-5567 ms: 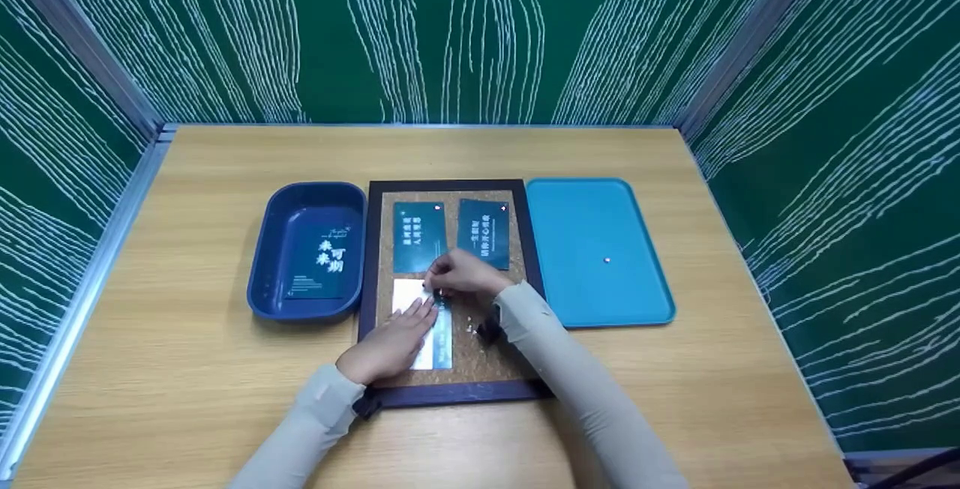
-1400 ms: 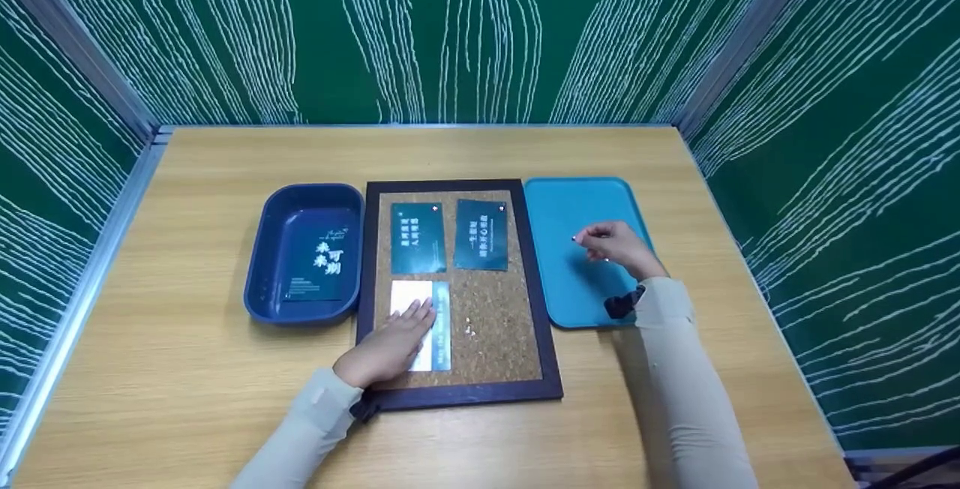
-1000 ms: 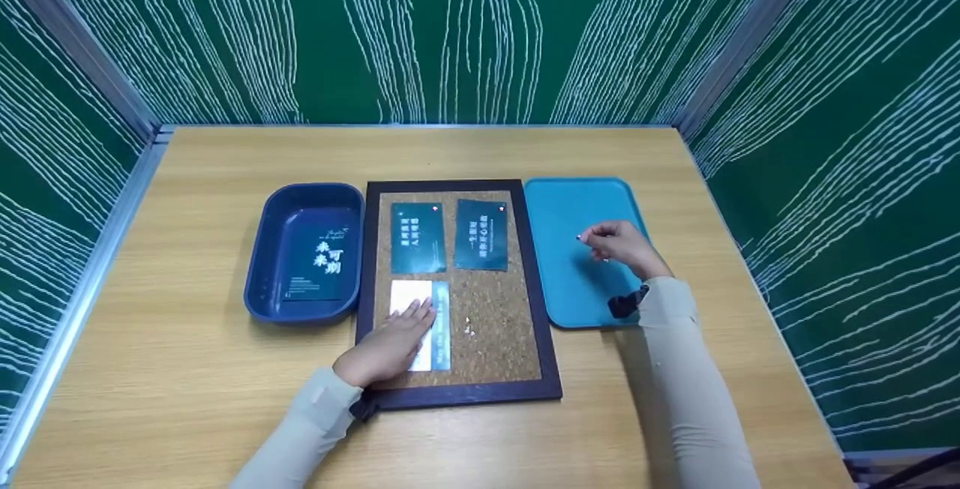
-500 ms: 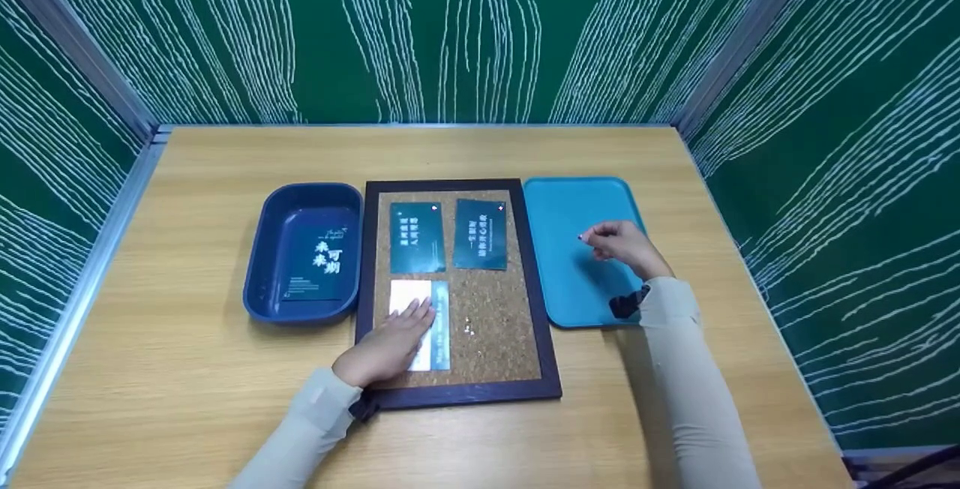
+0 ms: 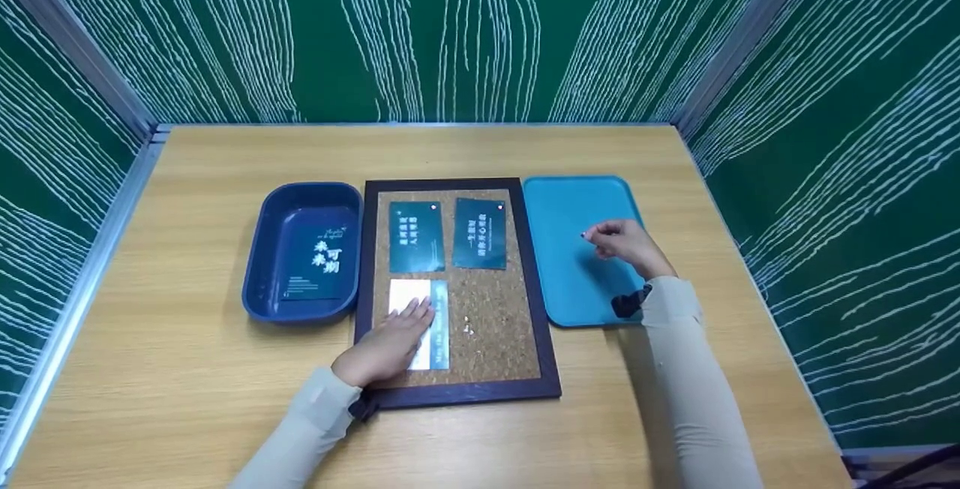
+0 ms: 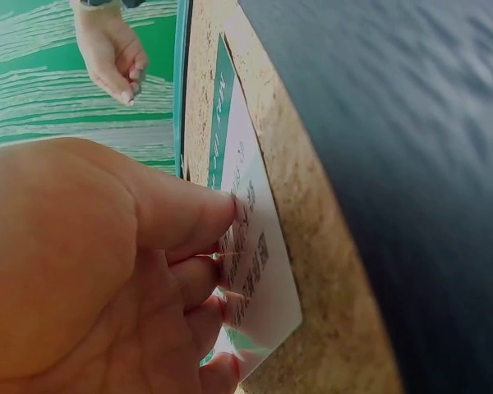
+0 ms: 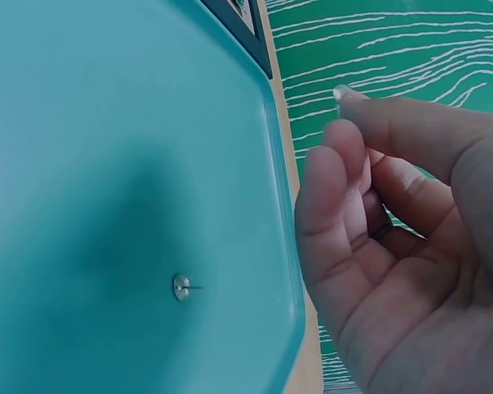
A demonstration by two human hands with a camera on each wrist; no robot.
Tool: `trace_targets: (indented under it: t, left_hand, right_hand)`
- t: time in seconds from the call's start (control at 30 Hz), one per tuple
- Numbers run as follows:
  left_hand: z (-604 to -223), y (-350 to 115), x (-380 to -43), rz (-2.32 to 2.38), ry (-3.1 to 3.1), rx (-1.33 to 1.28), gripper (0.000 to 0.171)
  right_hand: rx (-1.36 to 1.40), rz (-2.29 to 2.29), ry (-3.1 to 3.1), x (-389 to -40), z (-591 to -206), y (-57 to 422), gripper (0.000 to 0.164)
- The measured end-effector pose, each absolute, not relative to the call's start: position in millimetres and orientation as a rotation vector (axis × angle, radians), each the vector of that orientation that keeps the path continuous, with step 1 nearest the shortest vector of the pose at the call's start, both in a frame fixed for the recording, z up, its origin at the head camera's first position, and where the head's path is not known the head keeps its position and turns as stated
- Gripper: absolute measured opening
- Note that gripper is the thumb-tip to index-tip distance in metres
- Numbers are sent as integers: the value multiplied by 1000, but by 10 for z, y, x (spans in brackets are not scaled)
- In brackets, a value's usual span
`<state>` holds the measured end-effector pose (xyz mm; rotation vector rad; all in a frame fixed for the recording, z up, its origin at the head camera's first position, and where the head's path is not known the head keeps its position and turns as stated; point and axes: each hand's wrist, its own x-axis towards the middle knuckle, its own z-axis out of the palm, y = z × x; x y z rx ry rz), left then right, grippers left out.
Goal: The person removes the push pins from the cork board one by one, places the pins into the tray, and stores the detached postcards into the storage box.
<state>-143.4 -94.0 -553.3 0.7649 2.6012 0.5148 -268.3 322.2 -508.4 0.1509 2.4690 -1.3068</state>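
Observation:
My left hand (image 5: 390, 343) rests with its fingers laid on a white-and-teal card (image 5: 440, 331) on the lower left of a cork board (image 5: 495, 294). The left wrist view shows the fingertips against the card's printed white face (image 6: 267, 304). Over the blue tray (image 5: 555, 286), my right hand (image 5: 626, 245) pinches a small thumbtack (image 5: 583, 235) between thumb and forefinger. In the right wrist view the thumb (image 7: 411, 123) covers most of that thumbtack. Another thumbtack (image 7: 181, 287) lies on the tray, its pin pointing sideways.
Two dark green cards, one left (image 5: 416, 249) and one right (image 5: 480, 245), each with a tack at a top corner, are on the upper half of the board. Tiny shiny bits (image 5: 468, 328) lie on the cork. A navy bin (image 5: 259, 279) at left holds another green card (image 5: 311, 279).
Since the oldest frame, my right hand has left the card's top edge and gone right, over the tray. Over the last second it barely shifts. My left hand stays on the card.

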Motion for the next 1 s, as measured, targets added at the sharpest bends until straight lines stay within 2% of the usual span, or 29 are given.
trace_targets:
  t: [0.4, 0.67, 1.0]
  left_hand:
    - [-5543, -958, -1428, 507, 2618, 806, 49]
    - [-5539, -953, -1439, 509, 2613, 789, 49]
    - [-5509, -949, -1427, 515, 2610, 791, 49]
  right_hand:
    - [111, -1389, 2480, -2686, -5096, 3229, 38]
    - [166, -1345, 2472, -2692, -5106, 3235, 42]
    - [211, -1366, 2451, -2658, -5084, 3196, 39]
